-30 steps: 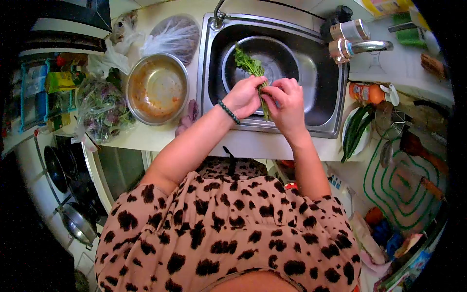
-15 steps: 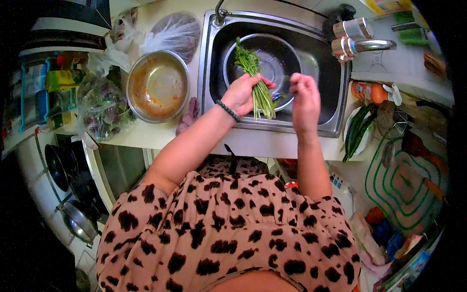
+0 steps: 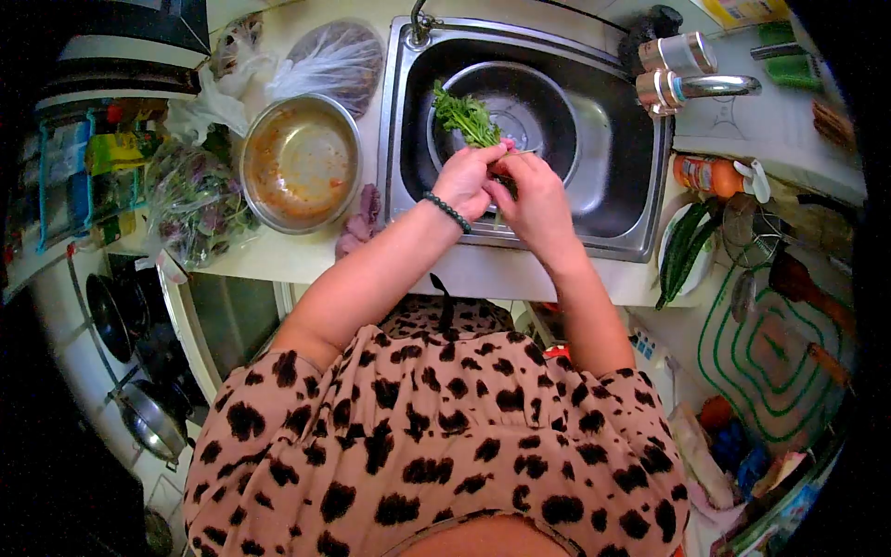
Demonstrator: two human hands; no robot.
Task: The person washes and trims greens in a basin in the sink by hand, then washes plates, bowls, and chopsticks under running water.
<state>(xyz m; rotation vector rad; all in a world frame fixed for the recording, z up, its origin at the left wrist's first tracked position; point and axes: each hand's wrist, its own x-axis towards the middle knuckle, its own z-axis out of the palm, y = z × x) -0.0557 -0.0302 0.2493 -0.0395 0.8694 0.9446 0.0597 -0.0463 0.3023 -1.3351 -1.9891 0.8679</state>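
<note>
My left hand (image 3: pixel 464 178), with a dark beaded bracelet on its wrist, is closed around a bunch of leafy green herbs (image 3: pixel 469 119) over the sink's front part. The leaves point away from me over a round metal basin (image 3: pixel 568 116), which sits inside the sink (image 3: pixel 608 172). My right hand (image 3: pixel 535 200) meets the left one, its fingers closed at the stems. Both hands mostly cover the stems, so what exactly the right fingertips pinch is hidden.
Left of the sink stand a stained metal bowl (image 3: pixel 306 172) and plastic bags of vegetables (image 3: pixel 200 200). A faucet (image 3: pixel 701 86) extends from the right. Long green vegetables (image 3: pixel 685 251) lie on a plate beside the sink, near an orange spray bottle (image 3: pixel 710 174).
My right hand has moved left and down from beside the bunch onto its stems. The bunch has tilted, its leafy end shifting slightly left and down.
</note>
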